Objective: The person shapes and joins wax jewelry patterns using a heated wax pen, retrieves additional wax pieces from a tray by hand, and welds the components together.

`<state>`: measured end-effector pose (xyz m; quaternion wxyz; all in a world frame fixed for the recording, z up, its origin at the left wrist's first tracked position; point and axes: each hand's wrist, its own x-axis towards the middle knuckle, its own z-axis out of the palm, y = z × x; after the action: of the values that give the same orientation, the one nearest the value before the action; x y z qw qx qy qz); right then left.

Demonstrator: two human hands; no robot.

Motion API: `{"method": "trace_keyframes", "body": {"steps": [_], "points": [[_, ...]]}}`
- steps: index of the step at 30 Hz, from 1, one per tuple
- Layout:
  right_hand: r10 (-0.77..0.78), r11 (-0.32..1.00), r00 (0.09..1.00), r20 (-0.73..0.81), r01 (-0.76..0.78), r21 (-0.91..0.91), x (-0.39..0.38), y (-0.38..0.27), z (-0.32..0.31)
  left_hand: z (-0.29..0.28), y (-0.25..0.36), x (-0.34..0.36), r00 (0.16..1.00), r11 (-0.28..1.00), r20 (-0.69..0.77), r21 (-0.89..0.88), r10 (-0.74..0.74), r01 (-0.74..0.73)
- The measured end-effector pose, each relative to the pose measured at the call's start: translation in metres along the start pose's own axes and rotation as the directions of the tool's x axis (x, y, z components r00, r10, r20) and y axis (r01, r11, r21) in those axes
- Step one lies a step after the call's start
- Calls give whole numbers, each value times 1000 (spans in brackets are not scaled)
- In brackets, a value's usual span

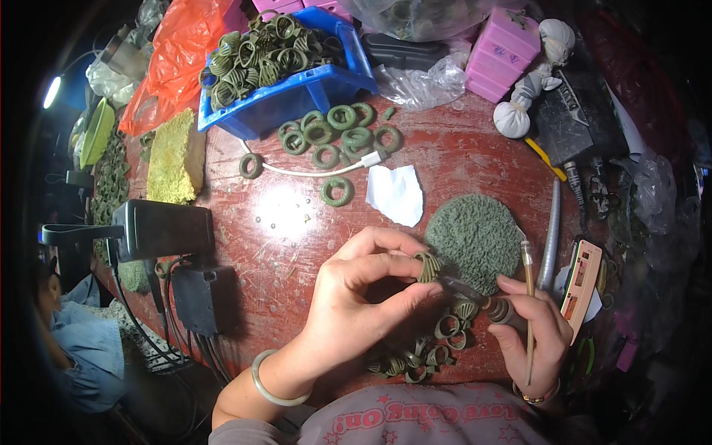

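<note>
Pinched between the fingertips of my left hand (360, 289) is a ribbed, dark green ring (428, 268). My right hand (538, 337) grips a dark, thick-handled tool (503, 310), whose thin tip reaches toward the ring; whether it touches is hard to tell. A slim brush (529, 297) also sits upright among that hand's fingers. Below both hands, several more carved green rings (449, 328) lie loosely on the red tabletop (289, 297). Just beyond the right hand rests a round, rough green pad (475, 237).
A blue bin (256, 115) heaped with carved rings stands at the back. Plain green rings (337, 191), a white cable (319, 173) and torn paper (395, 196) lie before it. Black boxes (167, 230) with cords stand left. Right are a grey tapered rod (551, 245) and a pink case (581, 285).
</note>
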<state>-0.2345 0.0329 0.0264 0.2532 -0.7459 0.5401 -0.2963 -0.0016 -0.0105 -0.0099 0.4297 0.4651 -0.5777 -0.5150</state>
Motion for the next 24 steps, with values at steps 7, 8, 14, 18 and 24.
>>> {"method": "trace_keyframes", "body": {"steps": [7,8,14,18,24], "points": [[-24,999,1000,16,24,-33,0,-1,1,0,-1,-2,1000,999,-12,-24,-21,21],[-23,999,1000,17,24,-33,0,-1,1,0,-1,-2,1000,999,-13,-25,-23,22],[-12,999,1000,0,12,-34,-1,-1,1,0,1,-1,1000,1000,7,-2,-14,15],[-13,1000,1000,-5,13,-22,0,-1,2,-1,0,0,1000,999,23,33,17,-18],[12,999,999,-34,-10,49,-1,4,5,0,-1,1,999,999,25,-6,39,-38]]}}
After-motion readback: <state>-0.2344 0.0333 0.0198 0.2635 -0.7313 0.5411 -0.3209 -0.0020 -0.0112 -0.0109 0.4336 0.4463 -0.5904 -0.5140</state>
